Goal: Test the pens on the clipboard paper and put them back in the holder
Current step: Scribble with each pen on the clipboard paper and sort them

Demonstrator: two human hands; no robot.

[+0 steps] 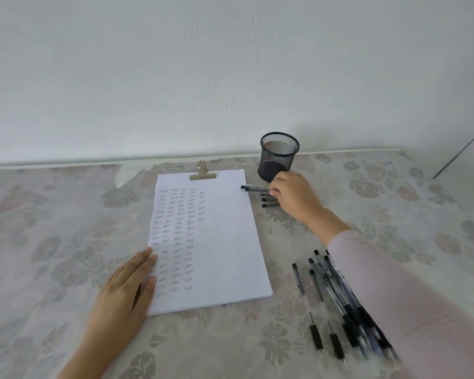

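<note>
White paper (225,242) under a gold clip (202,172) carries columns of small "test" scribbles. My left hand (129,285) lies flat on its lower left edge. A black mesh pen holder (278,157) stands upright beyond the paper's top right corner. My right hand (293,198) reaches to several black pens (257,190) lying just in front of the holder, fingers curled over their ends. Whether it grips one is hidden. A second pile of black pens (337,302) lies at the lower right, partly under my right sleeve.
A floral cloth (52,242) covers the table, which ends at a white wall (230,77) just behind the holder. A small white object (125,175) sits left of the clip.
</note>
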